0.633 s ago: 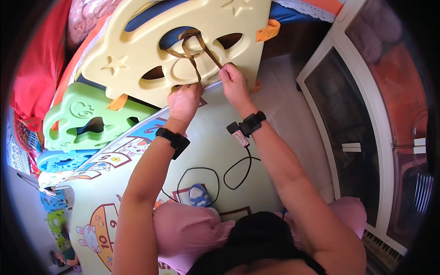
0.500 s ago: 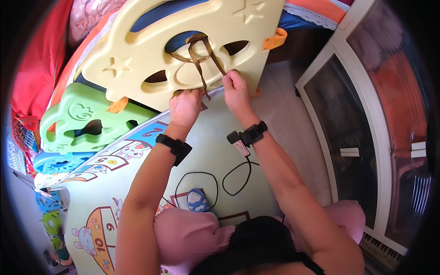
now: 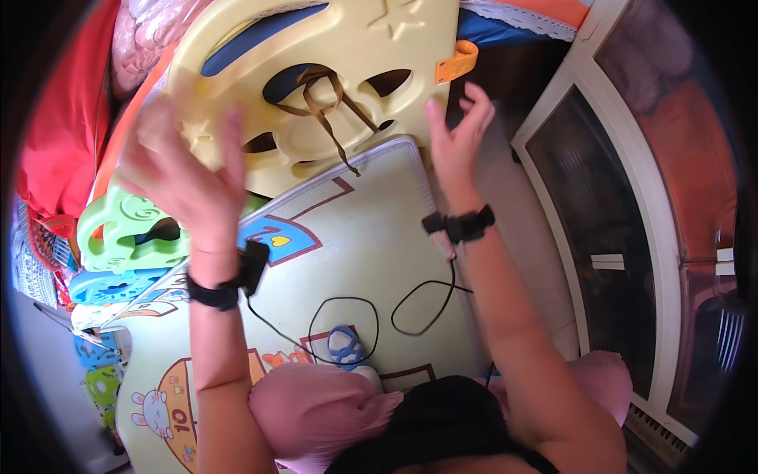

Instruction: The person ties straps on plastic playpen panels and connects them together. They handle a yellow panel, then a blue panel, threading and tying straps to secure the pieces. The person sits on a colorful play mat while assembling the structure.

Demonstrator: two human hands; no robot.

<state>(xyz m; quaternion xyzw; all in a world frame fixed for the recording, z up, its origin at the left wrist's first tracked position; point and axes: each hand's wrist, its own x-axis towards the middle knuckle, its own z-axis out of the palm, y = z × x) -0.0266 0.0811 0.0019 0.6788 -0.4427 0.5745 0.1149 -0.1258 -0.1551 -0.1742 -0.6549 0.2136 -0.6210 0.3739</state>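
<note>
Matching grip heights should best steady the cream plastic panel (image 3: 296,133), standing at the play mat (image 3: 379,237)'s far edge, brown ribbon (image 3: 359,114) dangling; the left hand (image 3: 189,178), blurred, empty, spreads its fingers before the panel; the right hand (image 3: 456,142), also empty, parts thumb and fingers beside it.

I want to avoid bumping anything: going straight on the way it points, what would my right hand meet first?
Your right hand would probably meet the orange clip at the cream panel edge first, though depth is unclear.

Left hand (image 3: 193,174) and right hand (image 3: 456,150), fingers (image 3: 478,107) apart, flank brown ribbon (image 3: 320,115) on cream panel (image 3: 351,57)
</note>
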